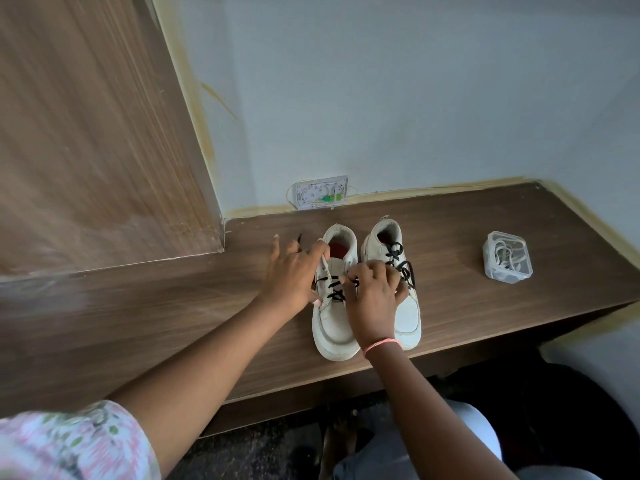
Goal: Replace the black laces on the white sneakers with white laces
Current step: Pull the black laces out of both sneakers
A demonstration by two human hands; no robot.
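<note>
Working at the near sneaker: right hand (372,299), fingers curled down onto the black lace (334,287) at the middle eyelets, pinching a strand there. Left hand (294,271): fingers bent over the collar edge of the left sneaker (334,306), steadying it; a loose black lace end pokes up behind that hand, though whether the fingers grasp it I cannot tell.

Right sneaker (394,282): just beside its mate, touching or nearly so, black lace (401,263) fully threaded and untouched.

Clear plastic box (507,261): well apart to the right on the wooden shelf (485,306), white laces (505,256) coiled inside, none yet out.

Small white wall plate (320,192): at the back edge, against the wall.

Risk noted: both shoes stand near the shelf's front edge. A hard tug on a lace snagged in an eyelet, with the steadying hand slack, would likely drag the shoe forward and off.
</note>
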